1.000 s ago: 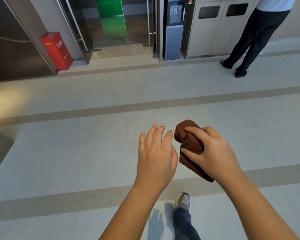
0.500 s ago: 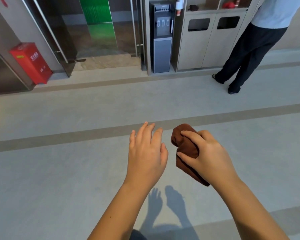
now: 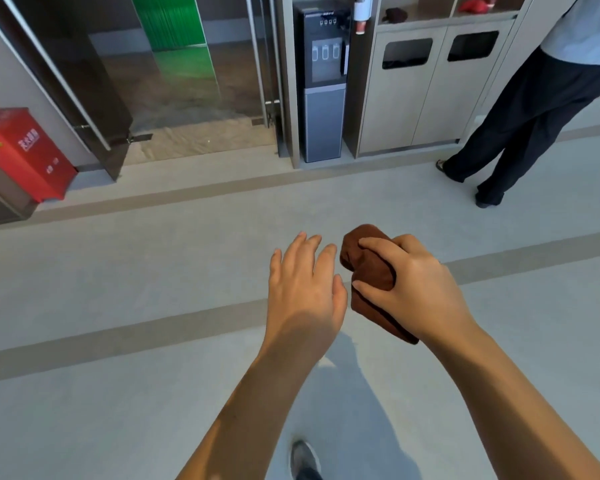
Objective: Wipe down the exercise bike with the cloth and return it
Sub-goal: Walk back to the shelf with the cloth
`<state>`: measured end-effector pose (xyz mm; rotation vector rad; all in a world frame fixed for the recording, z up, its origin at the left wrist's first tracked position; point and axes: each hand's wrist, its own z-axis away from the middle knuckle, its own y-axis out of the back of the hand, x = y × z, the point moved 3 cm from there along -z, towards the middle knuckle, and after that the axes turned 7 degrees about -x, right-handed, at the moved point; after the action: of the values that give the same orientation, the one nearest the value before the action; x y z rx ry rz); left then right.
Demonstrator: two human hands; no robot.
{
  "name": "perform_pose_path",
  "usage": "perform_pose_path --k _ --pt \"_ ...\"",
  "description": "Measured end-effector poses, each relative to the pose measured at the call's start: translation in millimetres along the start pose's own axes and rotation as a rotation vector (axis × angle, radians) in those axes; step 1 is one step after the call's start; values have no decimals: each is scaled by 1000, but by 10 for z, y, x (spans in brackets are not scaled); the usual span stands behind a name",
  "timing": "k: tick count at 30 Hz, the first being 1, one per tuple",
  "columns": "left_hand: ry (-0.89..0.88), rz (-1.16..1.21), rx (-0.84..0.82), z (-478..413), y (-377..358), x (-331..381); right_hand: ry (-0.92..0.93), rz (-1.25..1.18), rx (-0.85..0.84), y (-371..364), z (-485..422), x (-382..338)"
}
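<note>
Head-height view, forward and down, floor

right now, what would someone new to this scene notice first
First, the two bare arms reaching out at centre: the right hand has its grip closed on a bunched brown cloth, while the left hand hangs open and empty beside it. Next, the red box on the floor at far left, and a water dispenser against the back wall. A person in dark trousers stands at upper right beside the bin cabinet.

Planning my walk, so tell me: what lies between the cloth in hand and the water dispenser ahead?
Head view: only bare grey floor with tan stripes separates the cloth from the water dispenser.
</note>
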<state>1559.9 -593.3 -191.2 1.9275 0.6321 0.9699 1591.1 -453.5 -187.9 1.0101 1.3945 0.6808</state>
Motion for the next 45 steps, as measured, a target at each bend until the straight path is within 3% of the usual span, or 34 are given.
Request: perform_pose_path --k 3,7,11,23,28,45 --pt "-34 -18 59 -568 -82 -235 -16 -30 14 -30 -623 38" --pt "-15 -10 -44 -1227 -329 -462 -78 -48 24 -48 -1273 255" --pt "-53 -17 -46 -1969 -672 -592 -66 -32 50 -16 -1971 565" --pt "-142 2 -58 -4816 -1690 -269 -72 -9 98 592 -4418 2053" --pt "-95 -5 -95 -5693 -2043 -347 -97 -20 87 664 -5281 2485" --pt "-131 31 -131 -9236 -2910 -1460 -161 -1 117 649 -8807 3243"
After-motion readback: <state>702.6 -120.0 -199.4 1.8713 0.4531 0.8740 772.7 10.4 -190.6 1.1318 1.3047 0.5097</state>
